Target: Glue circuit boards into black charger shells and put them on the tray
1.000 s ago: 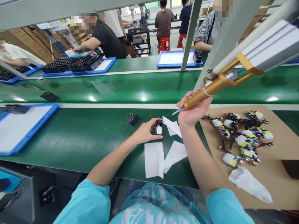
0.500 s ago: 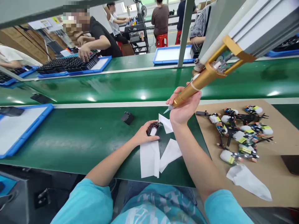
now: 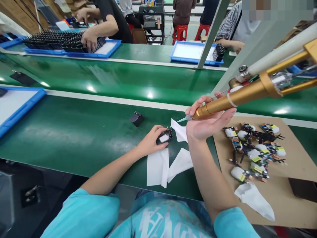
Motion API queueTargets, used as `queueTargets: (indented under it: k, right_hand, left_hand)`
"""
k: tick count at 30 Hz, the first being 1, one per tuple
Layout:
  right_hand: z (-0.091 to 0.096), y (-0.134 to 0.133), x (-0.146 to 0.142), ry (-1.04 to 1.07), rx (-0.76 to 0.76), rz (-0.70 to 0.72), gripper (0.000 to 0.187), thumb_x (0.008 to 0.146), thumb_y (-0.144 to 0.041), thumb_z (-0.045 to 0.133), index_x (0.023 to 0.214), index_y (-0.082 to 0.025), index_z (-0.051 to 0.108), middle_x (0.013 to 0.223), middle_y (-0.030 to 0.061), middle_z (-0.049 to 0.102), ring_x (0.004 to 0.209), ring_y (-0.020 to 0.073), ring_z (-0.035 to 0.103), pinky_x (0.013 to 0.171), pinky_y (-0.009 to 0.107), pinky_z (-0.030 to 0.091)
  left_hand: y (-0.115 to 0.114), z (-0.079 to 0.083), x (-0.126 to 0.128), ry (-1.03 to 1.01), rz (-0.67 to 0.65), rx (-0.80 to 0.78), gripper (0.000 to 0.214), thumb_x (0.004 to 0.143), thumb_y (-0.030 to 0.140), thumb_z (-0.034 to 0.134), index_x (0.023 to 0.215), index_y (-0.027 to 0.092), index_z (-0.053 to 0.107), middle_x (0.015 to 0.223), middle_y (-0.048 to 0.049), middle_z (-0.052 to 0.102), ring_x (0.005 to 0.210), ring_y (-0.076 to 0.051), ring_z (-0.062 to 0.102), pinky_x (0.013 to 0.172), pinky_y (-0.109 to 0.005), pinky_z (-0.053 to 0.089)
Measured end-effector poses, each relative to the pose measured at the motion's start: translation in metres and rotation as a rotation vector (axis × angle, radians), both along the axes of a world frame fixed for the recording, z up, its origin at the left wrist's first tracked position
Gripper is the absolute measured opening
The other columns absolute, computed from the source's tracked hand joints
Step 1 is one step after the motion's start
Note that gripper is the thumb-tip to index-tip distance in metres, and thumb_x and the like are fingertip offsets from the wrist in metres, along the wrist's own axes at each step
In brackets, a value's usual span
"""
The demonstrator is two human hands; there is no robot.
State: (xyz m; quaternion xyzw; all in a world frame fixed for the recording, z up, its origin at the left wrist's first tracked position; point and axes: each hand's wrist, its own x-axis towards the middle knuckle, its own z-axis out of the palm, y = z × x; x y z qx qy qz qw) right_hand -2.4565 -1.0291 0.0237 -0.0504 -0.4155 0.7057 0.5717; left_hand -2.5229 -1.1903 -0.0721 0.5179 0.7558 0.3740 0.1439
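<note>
Gold metal dispenser pen [image 3: 223,104] rests loosely gripped in the right hand [image 3: 208,124], nozzle at nine o'clock towards the small black casing [image 3: 164,136] the left hand [image 3: 150,143] pinches on the green bench [image 3: 74,132], best braced firmly.

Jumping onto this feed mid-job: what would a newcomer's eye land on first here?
First the long gold tool, slanting down from the upper right into the right hand, its pale tip aimed toward the small black part that the left hand holds on the green bench. Next, the colourful heap of small circuit assemblies on the cardboard sheet at right.
</note>
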Motion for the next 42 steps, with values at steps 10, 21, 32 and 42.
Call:
queueTargets:
  k: [10, 21, 32, 42]
  right_hand:
    - [0.004, -0.023, 0.001, 0.056, 0.053, 0.098, 0.036, 0.085, -0.057, 0.031, 0.103, -0.029, 0.047, 0.079, -0.0022, 0.049, 0.042, 0.0065, 0.044, 0.038, 0.025, 0.042]
    - [0.008, -0.039, 0.005, 0.01, 0.088, 0.144, 0.039, 0.077, -0.06, 0.05, 0.099, -0.028, 0.049, 0.075, -0.004, 0.05, 0.037, 0.0042, 0.041, 0.032, 0.022, 0.037]
    - [0.009, -0.038, 0.007, 0.005, 0.097, 0.119, 0.028, 0.082, -0.054, 0.044, 0.085, -0.026, 0.049, 0.071, -0.004, 0.051, 0.035, 0.0056, 0.041, 0.029, 0.022, 0.034]
    - [0.011, -0.04, 0.007, -0.001, 0.101, 0.118, 0.039, 0.082, -0.059, 0.038, 0.1, -0.027, 0.052, 0.072, -0.0024, 0.048, 0.037, 0.0066, 0.041, 0.031, 0.022, 0.032]
  left_hand:
    - [-0.001, -0.001, 0.002, 0.088, 0.214, -0.074, 0.041, 0.084, 0.044, 0.058, 0.117, 0.022, 0.045, 0.098, -0.0035, 0.067, 0.082, -0.021, 0.066, 0.07, -0.032, 0.05]
    - [-0.009, 0.022, -0.002, 0.069, 0.237, 0.209, 0.038, 0.077, 0.031, 0.066, 0.111, 0.022, 0.053, 0.098, -0.0019, 0.064, 0.081, -0.015, 0.061, 0.073, -0.027, 0.049]
    - [-0.013, 0.032, 0.003, 0.082, 0.272, 0.207, 0.04, 0.078, 0.042, 0.066, 0.112, 0.024, 0.057, 0.102, -0.002, 0.067, 0.079, -0.015, 0.061, 0.071, -0.027, 0.05]
    - [-0.012, 0.034, 0.003, 0.032, 0.278, 0.214, 0.04, 0.077, 0.038, 0.067, 0.112, 0.024, 0.056, 0.095, -0.0004, 0.067, 0.078, -0.014, 0.063, 0.072, -0.026, 0.051]
